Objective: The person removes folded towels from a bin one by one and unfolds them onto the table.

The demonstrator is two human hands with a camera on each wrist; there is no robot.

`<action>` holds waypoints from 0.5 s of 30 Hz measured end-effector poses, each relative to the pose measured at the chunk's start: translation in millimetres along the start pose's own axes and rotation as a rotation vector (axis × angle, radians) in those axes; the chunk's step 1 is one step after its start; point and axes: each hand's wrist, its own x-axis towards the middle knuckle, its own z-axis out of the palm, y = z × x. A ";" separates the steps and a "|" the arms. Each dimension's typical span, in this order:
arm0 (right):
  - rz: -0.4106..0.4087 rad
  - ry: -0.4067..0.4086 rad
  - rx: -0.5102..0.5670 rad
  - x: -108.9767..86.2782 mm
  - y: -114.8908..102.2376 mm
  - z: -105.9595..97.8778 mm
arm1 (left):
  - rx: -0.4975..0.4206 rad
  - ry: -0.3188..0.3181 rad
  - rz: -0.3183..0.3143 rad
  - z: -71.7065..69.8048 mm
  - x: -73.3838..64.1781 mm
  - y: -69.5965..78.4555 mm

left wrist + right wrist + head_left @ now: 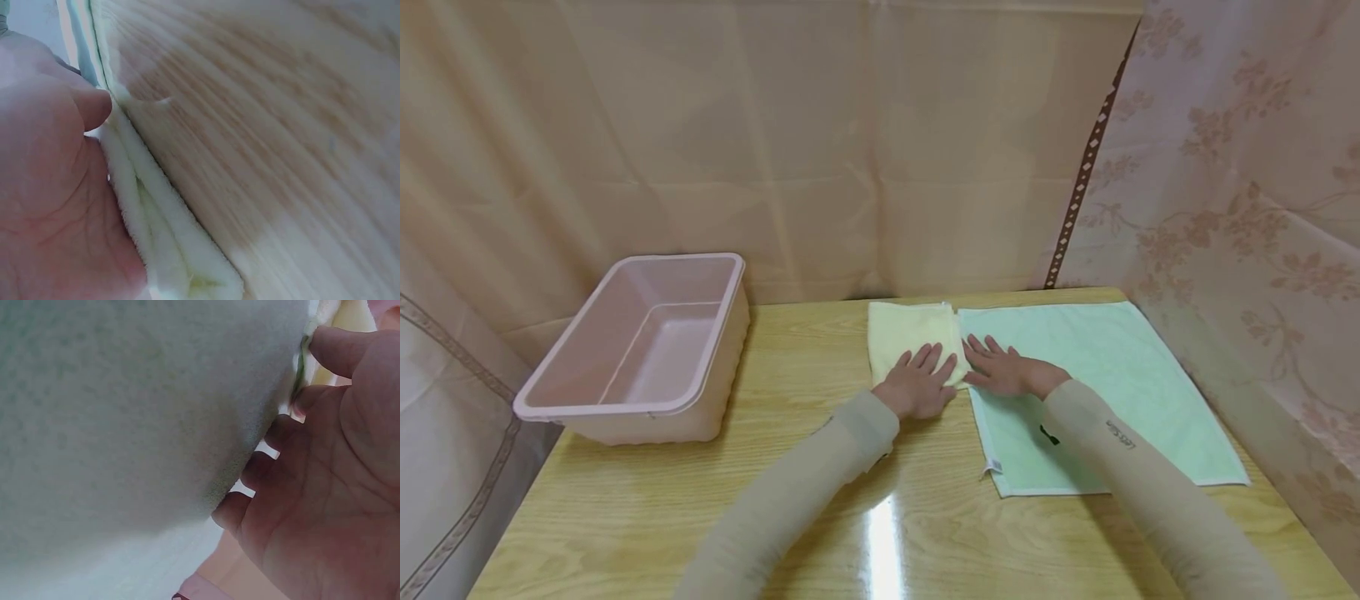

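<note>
A yellow towel [901,327], folded into a small layered rectangle, lies on the table beside a light green towel [1120,375] spread out flat. My left hand [919,388] rests on the yellow towel's front part with fingers extended and spread. In the left wrist view, the folded towel's thick edge [164,231] shows past the palm. Over the green towel's left part, my right hand [1006,370] reaches in from the right, fingers fairly straight. Its fingertips and thumb are right at the yellow towel's right edge.
A pink plastic tub [715,367] stands at the left of the wooden table [805,500]. Beige curtain [820,150] hangs behind the table, and a floral cloth [1262,233] along the right side. A small tag [992,466] sticks out from the green towel's front left corner.
</note>
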 end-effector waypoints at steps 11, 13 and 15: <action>-0.017 -0.014 0.009 1.8 1.1 -1.2 | -0.118 0.072 0.002 -3.7 6.0 3.6; -0.022 -0.013 0.010 1.5 1.7 -1.6 | -0.122 0.087 0.013 -4.7 7.4 3.7; -0.028 -0.013 0.019 1.4 1.9 -1.8 | -0.124 0.110 0.028 -5.2 9.5 2.8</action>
